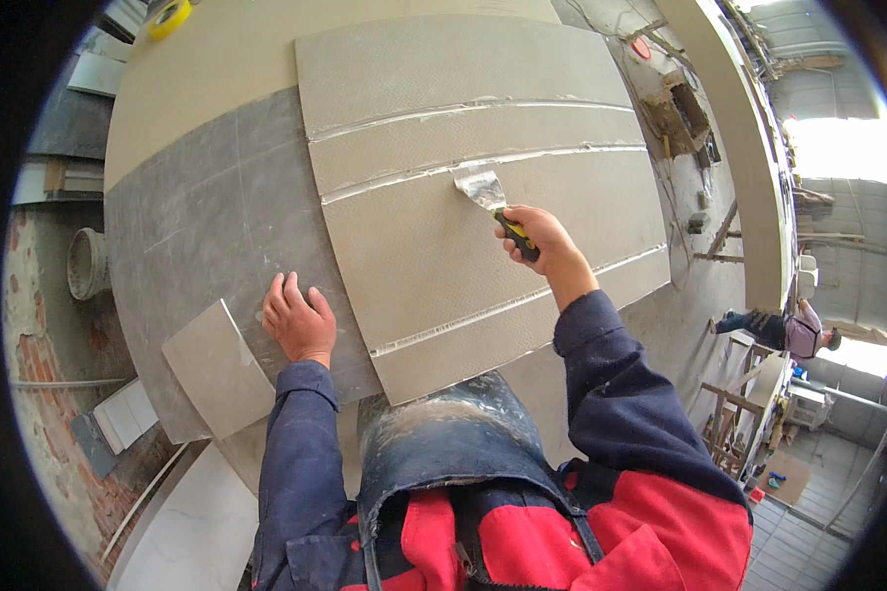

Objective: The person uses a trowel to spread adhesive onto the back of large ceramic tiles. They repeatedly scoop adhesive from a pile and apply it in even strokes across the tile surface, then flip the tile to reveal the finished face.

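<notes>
My right hand [546,241] grips the black and yellow handle of a putty knife [481,187]. Its metal blade, smeared with white paste, rests on or just over a large beige panel [473,231], close below a paste-lined seam [394,180]. Two more whitish seams cross the panel, one farther off and one nearer me. My left hand [302,317] holds nothing; its fingers are apart and slightly bent over the grey slab [222,227], left of the panel. Beside that hand a small beige offcut [221,369] lies on the slab.
A yellow roll of tape [170,19] sits at the far left of the worktable. White marble-look slabs [192,522] stand at lower left, near a brick wall [59,433]. At right are a long beam [739,118], a wooden box [675,113] and another person [784,332] in the distance.
</notes>
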Motion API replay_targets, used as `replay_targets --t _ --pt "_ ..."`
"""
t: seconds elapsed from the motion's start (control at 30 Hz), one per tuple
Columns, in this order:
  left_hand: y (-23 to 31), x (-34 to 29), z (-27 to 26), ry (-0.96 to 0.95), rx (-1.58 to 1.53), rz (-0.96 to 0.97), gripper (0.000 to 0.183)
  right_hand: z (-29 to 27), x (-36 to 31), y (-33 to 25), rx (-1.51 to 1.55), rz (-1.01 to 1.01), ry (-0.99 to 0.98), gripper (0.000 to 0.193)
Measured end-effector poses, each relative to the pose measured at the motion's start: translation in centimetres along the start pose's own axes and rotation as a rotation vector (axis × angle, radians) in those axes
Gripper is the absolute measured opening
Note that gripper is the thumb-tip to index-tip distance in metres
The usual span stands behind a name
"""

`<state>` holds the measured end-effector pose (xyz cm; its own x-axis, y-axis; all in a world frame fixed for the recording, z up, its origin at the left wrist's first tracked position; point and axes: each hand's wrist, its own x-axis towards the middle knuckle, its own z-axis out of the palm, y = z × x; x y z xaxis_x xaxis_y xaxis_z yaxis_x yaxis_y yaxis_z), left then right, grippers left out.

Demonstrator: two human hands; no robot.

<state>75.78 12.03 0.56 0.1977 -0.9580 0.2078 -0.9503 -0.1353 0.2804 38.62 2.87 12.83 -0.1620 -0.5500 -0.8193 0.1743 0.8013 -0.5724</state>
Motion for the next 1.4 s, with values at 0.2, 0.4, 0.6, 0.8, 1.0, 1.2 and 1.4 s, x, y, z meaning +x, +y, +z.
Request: replay_targets --t 0.2,0.4,0.6,0.8,1.0,1.2,1.4 --pt "-0.3 -0.3 0.4 0.0 -0.001 0.012 0.045 -1.7 1.3 -1.2 0.097 -0.158 -0.026 0.02" --pt "-0.8 -0.2 0.5 0.015 0.021 0.02 0.044 -1.9 0.2 -0.2 0.032 -0.064 0.047 0.021" --pt "-0.2 -0.2 0.5 0.027 0.032 0.046 0.042 -7.5 -9.4 7.4 0.238 -0.242 0.052 0.023" --pt "-1.3 -0.3 1.3 0.093 0.029 0.09 0.039 -16.3 -18.8 16.0 0.447 -0.288 0.348 0.021" --pt "-4.3 -0.9 1.9 0.091 -0.156 0.281 0.035 -21.1 -23.8 21.1 0.674 -0.36 0.444 0.016" --pt "-4.3 -8.8 -3.4 0.05 -0.362 -0.029 0.037 -27.1 -22.2 20.9 0.654 -0.417 0.47 0.015" --pt "-5.9 -22.2 -5.8 0.22 -0.474 -0.728 0.046 -36.7 -17.5 16.7 0.554 -0.501 0.372 0.016"
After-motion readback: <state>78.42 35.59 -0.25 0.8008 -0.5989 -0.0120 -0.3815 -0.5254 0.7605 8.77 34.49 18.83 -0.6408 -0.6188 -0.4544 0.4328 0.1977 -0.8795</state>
